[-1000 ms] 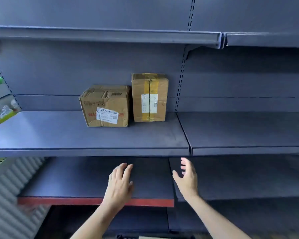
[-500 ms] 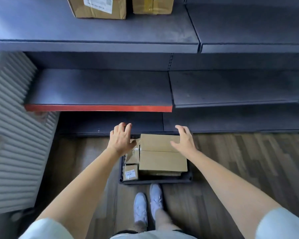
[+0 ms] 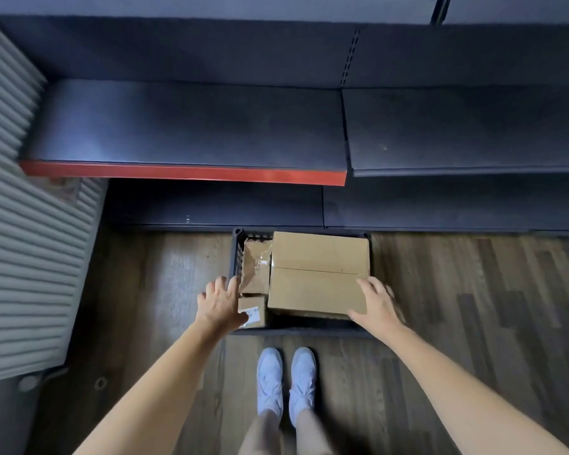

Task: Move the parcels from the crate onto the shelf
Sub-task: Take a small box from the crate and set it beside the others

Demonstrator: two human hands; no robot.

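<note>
My right hand (image 3: 376, 307) rests open-fingered on the big parcel's (image 3: 319, 274) near right corner; my left hand (image 3: 219, 305), open, reaches along the crate's (image 3: 235, 254) left side to flank it for lifting.

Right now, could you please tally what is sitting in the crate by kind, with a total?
Large plain cardboard box: 1
Small cardboard box with a white label: 1
Crumpled brown packet with clear tape: 1
Total visible in the crate: 3; anything beneath the large box is hidden.
</note>
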